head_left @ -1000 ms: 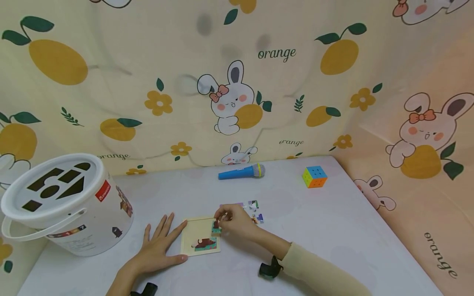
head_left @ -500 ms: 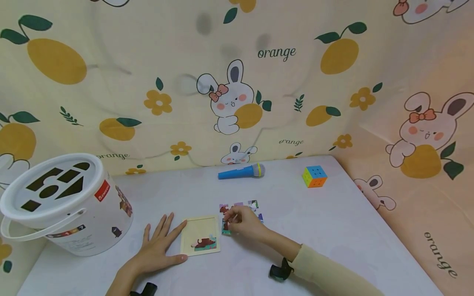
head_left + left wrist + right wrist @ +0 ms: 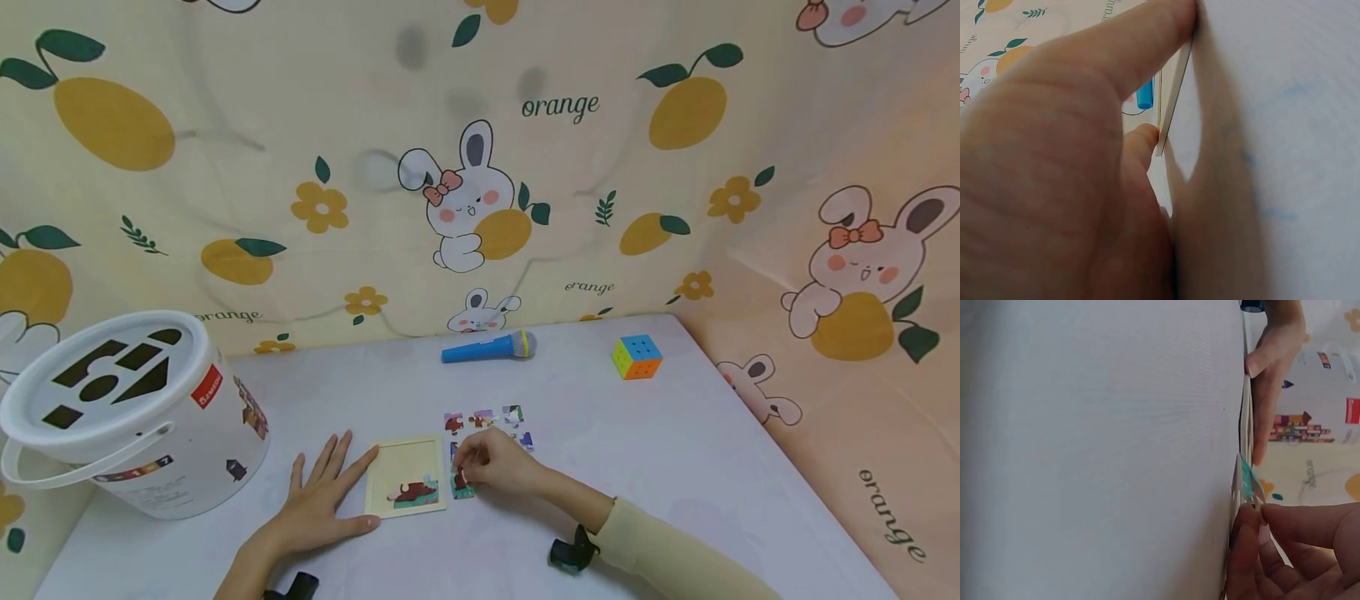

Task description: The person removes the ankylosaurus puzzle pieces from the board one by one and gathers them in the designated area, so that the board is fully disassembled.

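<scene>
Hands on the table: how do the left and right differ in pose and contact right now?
The left hand lies flat with fingers spread, its fingertips against the puzzle tray edge; the right hand is curled, pinching a puzzle piece beside the tray. The left hand grips nothing; the right grips the piece. Both rest on the table.

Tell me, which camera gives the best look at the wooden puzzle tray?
The head view: the puzzle tray lies fully visible between the left hand and right hand. The left wrist view shows only its edge; the right wrist view too.

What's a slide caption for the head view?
Right hand pinches a puzzle piece beside the wooden tray; left hand steadies it.
</scene>
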The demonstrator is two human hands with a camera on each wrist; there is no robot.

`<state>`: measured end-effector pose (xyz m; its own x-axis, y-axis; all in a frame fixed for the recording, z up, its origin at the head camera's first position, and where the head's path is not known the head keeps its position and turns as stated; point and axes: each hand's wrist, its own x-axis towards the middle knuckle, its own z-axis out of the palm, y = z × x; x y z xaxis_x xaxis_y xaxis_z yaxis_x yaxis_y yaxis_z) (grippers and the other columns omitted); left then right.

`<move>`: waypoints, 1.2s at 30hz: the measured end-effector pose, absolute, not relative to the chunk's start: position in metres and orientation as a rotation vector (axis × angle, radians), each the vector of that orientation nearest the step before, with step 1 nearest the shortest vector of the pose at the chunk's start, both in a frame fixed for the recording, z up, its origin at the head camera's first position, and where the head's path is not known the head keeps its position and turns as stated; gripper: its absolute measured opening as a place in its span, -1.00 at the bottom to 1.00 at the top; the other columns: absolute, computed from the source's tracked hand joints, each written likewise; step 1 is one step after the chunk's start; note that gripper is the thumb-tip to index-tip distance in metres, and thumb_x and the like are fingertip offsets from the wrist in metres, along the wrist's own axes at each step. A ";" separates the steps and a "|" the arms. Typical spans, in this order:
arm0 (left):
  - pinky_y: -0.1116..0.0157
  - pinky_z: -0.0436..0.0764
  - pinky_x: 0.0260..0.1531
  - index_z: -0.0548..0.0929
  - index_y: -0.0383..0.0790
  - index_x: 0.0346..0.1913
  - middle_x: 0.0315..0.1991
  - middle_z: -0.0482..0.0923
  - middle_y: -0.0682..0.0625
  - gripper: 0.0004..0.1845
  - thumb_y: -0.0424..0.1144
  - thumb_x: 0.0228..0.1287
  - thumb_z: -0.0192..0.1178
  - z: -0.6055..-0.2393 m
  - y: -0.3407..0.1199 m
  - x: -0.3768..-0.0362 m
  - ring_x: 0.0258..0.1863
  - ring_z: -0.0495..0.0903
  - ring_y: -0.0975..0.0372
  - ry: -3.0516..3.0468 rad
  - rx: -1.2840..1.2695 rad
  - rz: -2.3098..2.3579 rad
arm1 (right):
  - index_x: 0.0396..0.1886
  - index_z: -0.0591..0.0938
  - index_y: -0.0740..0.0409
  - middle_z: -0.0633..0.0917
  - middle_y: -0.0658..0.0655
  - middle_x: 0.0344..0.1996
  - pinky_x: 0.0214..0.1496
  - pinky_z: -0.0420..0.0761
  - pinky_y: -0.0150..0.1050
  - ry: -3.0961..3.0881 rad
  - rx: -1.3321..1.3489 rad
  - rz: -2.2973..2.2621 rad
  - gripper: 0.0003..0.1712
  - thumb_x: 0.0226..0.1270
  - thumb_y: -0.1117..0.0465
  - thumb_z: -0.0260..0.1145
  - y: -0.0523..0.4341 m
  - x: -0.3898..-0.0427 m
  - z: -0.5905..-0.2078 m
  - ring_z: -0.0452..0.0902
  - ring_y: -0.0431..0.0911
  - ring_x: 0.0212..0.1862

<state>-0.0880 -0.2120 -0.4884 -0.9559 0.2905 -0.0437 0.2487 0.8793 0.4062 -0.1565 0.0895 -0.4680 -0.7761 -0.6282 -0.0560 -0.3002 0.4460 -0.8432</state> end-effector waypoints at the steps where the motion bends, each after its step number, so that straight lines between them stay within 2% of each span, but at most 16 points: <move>1: -0.34 -0.44 0.15 0.19 0.13 0.43 0.48 -0.18 -0.21 0.02 0.48 -0.13 0.15 -0.489 -0.212 -0.088 0.43 -0.31 -0.15 2.945 0.426 0.615 | -0.33 0.68 0.13 0.62 -0.04 -0.49 -0.42 0.48 -0.42 2.344 -0.801 -1.252 -0.85 0.15 0.43 0.31 0.090 -0.156 -0.468 0.42 -0.24 -0.45; 12: -0.33 -0.40 0.17 0.19 0.14 0.43 0.48 -0.14 -0.23 0.01 0.47 -0.13 0.16 -0.492 -0.213 -0.087 0.43 -0.26 -0.15 2.985 0.471 0.625 | -0.38 0.68 0.15 0.56 -0.08 -0.60 -0.47 0.46 -0.46 2.370 -0.868 -1.193 -0.88 0.09 0.42 0.38 0.089 -0.152 -0.468 0.39 -0.31 -0.51; 27: -0.33 -0.40 0.17 0.20 0.13 0.43 0.47 -0.14 -0.23 0.00 0.46 -0.12 0.17 -0.490 -0.213 -0.088 0.43 -0.26 -0.15 2.984 0.464 0.621 | -0.38 0.68 0.16 0.55 -0.06 -0.58 -0.47 0.47 -0.45 2.391 -0.914 -1.160 -0.86 0.08 0.44 0.38 0.088 -0.150 -0.466 0.38 -0.29 -0.50; 31: -0.33 -0.39 0.17 0.20 0.13 0.43 0.47 -0.14 -0.23 0.00 0.46 -0.12 0.16 -0.490 -0.213 -0.087 0.43 -0.26 -0.15 2.987 0.470 0.613 | -0.37 0.66 0.16 0.57 -0.04 -0.54 -0.45 0.48 -0.45 2.418 -0.933 -1.163 -0.83 0.07 0.47 0.35 0.085 -0.150 -0.464 0.39 -0.30 -0.48; 36: -0.34 -0.39 0.17 0.20 0.13 0.43 0.47 -0.13 -0.23 0.00 0.46 -0.12 0.16 -0.490 -0.213 -0.087 0.43 -0.26 -0.15 2.982 0.461 0.618 | -0.27 0.64 0.20 0.61 0.02 -0.43 -0.37 0.51 -0.45 2.426 -1.001 -1.184 -0.77 0.06 0.50 0.30 0.072 -0.149 -0.456 0.43 -0.27 -0.40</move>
